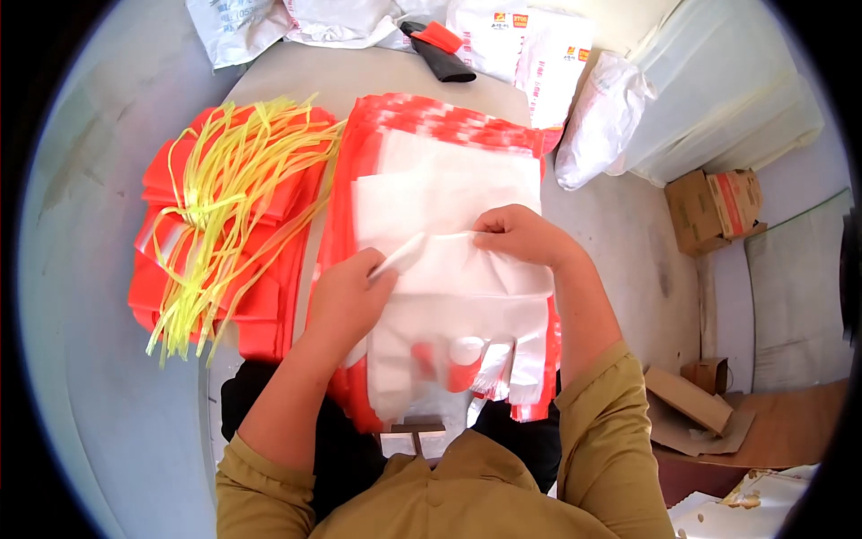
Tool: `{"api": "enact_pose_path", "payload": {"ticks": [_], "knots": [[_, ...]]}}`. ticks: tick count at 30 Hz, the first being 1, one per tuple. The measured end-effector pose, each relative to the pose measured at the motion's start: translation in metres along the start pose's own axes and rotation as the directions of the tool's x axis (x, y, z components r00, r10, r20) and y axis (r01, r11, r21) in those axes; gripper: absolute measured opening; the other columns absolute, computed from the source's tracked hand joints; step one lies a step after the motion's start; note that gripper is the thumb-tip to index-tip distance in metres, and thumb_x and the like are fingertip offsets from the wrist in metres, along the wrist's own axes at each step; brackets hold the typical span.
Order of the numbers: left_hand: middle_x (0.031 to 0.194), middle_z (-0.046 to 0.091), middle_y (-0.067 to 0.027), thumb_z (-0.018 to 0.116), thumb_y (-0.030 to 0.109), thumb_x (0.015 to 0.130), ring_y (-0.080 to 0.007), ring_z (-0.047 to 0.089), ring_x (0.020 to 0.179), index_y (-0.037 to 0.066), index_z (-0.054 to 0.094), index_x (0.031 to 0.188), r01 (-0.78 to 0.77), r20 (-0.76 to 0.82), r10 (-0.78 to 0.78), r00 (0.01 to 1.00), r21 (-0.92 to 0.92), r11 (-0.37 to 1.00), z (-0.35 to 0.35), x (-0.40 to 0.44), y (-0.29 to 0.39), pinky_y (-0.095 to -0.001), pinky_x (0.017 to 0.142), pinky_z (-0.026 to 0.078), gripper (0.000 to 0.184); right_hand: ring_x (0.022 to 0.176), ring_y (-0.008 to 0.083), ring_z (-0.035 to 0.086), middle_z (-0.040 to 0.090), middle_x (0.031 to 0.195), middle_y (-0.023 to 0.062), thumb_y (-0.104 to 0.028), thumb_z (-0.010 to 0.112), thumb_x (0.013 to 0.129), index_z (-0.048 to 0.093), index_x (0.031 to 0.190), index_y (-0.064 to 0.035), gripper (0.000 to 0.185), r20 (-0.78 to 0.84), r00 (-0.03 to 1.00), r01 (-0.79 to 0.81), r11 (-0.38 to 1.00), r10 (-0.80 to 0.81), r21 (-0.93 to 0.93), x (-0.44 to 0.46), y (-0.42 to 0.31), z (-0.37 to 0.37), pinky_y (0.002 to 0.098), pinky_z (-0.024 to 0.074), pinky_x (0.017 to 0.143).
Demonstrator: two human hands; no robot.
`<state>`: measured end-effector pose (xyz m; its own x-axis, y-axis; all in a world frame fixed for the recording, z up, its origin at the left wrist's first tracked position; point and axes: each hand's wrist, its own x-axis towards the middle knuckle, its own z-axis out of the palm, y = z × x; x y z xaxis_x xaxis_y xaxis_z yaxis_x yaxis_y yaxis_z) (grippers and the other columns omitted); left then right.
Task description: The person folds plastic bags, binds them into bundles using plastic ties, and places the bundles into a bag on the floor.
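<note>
A white plastic bag [449, 265] lies over a thick stack of red and white plastic bags [431, 112] in front of me. My left hand [352, 292] pinches the bag's upper edge at its left corner. Toward the right, my right hand [523, 235] grips the same edge between thumb and fingers. Between the hands the edge is lifted and slightly creased. Cut-out handle strips [498, 368] hang at the near end of the stack. To the left sits a pile of folded red bags [269, 314] with a bunch of yellow plastic ties [215, 207] on top.
Several white printed sacks [489, 36] stand along the table's far edge, near a black and red object [440, 54]. At right are a white bundle [606, 121] and a cardboard box [714, 211]. Flattened cardboard [696, 409] lies lower right. A pale wall runs along the left.
</note>
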<state>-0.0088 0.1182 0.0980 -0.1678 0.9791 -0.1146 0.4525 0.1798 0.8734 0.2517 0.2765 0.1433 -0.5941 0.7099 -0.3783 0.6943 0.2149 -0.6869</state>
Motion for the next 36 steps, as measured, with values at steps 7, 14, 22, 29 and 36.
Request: {"api": "enact_pose_path", "payload": {"ticks": [7,14,22,29,36], "knots": [[0.076,0.064,-0.0108,0.07,0.021,0.097,-0.0201,0.06,0.07,0.0,0.068,0.097,-0.027,-0.007,0.027,1.0,0.027,0.999,0.003,0.001,0.0,-0.0353,0.068,0.048,0.021,0.086,0.0104,0.063,0.071,0.091,0.0004,-0.015,0.071,0.096,0.075,0.105,0.0002,0.019,-0.092,0.996,0.016,0.999,-0.011,0.049,-0.006,-0.001,0.012,0.0294,0.0524,0.081],[0.074,0.063,-0.0125,0.068,0.022,0.098,-0.023,0.06,0.068,0.001,0.067,0.097,-0.027,-0.06,0.03,0.998,0.052,0.998,0.006,-0.008,0.003,-0.0367,0.066,0.047,0.021,0.098,0.0124,0.064,0.07,0.111,0.0032,-0.009,0.068,0.097,0.064,0.134,-0.0026,0.038,-0.314,0.946,-0.003,0.969,0.084,0.249,-0.031,0.019,0.013,0.0291,0.0532,0.089],[0.071,0.06,-0.0128,0.067,0.024,0.098,-0.0241,0.059,0.065,0.002,0.066,0.095,-0.021,-0.079,0.023,0.997,0.025,0.999,0.009,-0.011,-0.001,-0.0376,0.064,0.045,0.022,0.109,0.016,0.066,0.068,0.126,0.0089,-0.012,0.072,0.095,0.057,0.146,-0.0009,0.054,-0.376,0.91,-0.003,0.909,0.175,0.416,-0.099,0.071,0.038,0.0335,0.0539,0.095],[0.069,0.053,-0.003,0.068,0.018,0.099,-0.0098,0.048,0.066,-0.001,0.064,0.09,-0.038,-0.09,0.032,0.995,-0.064,0.997,0.01,-0.012,-0.003,-0.0299,0.062,0.041,0.021,0.103,0.0119,0.067,0.073,0.117,0.0082,-0.008,0.065,0.101,0.06,0.139,0.0032,0.04,-0.498,0.839,0.137,0.8,0.219,0.584,-0.099,0.072,0.067,0.0288,0.0532,0.091],[0.07,0.058,-0.0009,0.071,0.018,0.097,-0.0087,0.052,0.068,-0.001,0.066,0.089,-0.001,-0.093,-0.01,0.996,-0.109,0.994,0.011,-0.008,-0.009,-0.0287,0.062,0.043,0.021,0.093,0.0086,0.063,0.072,0.106,0.0045,-0.007,0.063,0.103,0.061,0.132,0.0015,0.03,-0.626,0.76,0.199,0.854,0.174,0.48,-0.089,0.077,0.083,0.0253,0.0505,0.084]]}}
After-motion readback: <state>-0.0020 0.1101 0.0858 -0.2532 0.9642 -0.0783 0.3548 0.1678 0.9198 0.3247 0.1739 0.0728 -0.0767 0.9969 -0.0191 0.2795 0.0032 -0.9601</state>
